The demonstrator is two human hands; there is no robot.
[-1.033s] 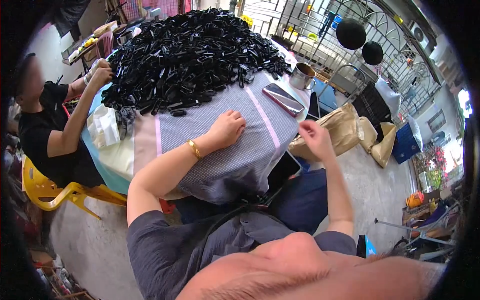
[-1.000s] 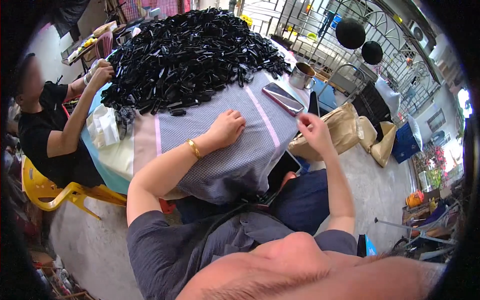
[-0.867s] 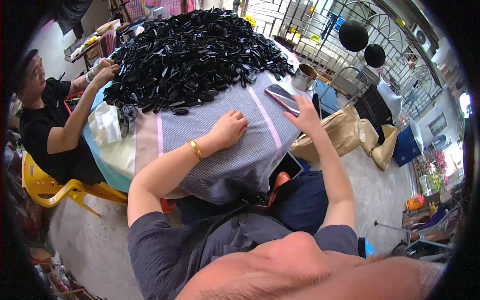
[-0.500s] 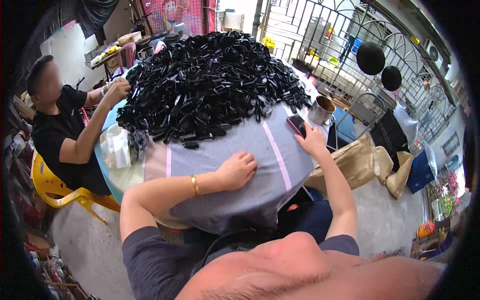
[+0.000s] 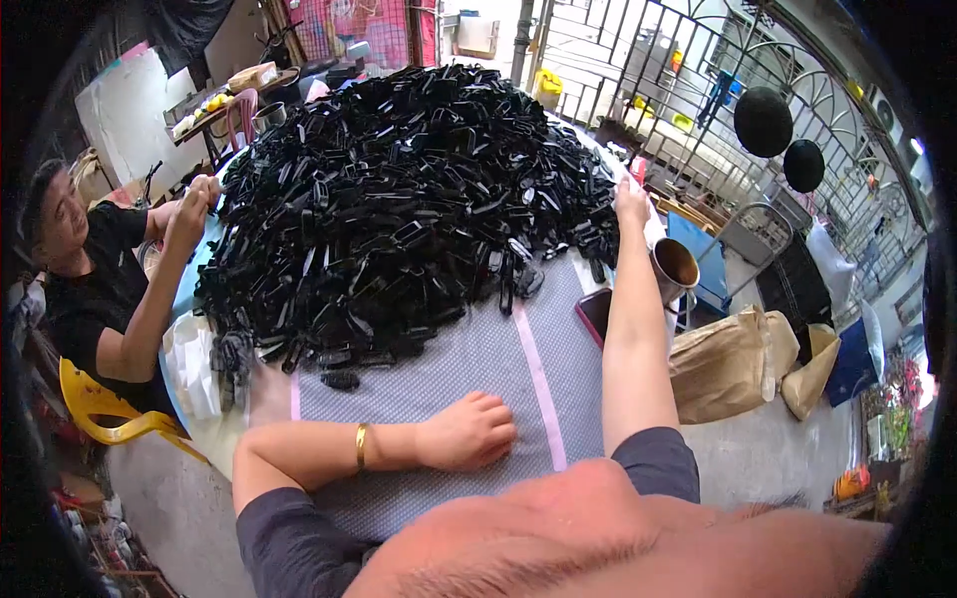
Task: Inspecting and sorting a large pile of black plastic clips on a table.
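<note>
A round tabletop (image 5: 429, 354) draped with pale patterned cloth stands on a bare grey floor (image 5: 763, 463). At its left is a yellow plastic chair (image 5: 92, 401); farther back, a reddish chair (image 5: 242, 110) stands near a cluttered side table (image 5: 199, 128). A white board (image 5: 122, 112) leans in the left corner, with dark sheeting (image 5: 171, 32) hanging above it. Pinkish-red mesh (image 5: 349, 28) covers part of the back. Right of that runs a barred metal gate (image 5: 646, 70) with arched tops, bright daylight coming through. Two black round shapes (image 5: 764, 122) hang before it, above a grey metal frame (image 5: 755, 237). Plants (image 5: 903, 409) line the far right.
</note>
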